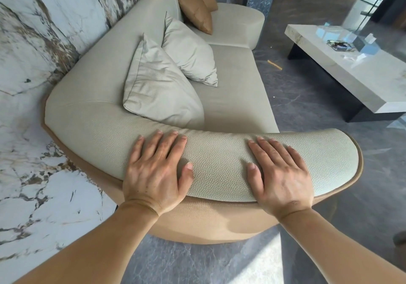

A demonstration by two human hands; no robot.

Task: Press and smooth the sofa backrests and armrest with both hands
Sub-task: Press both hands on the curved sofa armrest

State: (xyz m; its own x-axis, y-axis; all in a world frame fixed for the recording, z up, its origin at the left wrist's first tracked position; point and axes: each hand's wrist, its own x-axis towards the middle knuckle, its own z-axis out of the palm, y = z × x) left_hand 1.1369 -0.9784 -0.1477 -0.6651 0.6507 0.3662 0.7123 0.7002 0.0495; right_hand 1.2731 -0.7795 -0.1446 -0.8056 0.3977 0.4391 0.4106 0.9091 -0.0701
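Note:
The pale grey-green leather armrest of the sofa curves across the lower middle of the head view, with tan piping and a tan outer shell below it. My left hand lies flat on its left part, fingers spread and pointing away from me. My right hand lies flat on its right part, palm down, fingers apart. Both palms touch the leather and hold nothing. The backrest runs along the marble wall toward the far end.
Two pale cushions lean on the seat, with two tan cushions further back. A low marble coffee table stands to the right on the grey floor. The marble wall is close on the left.

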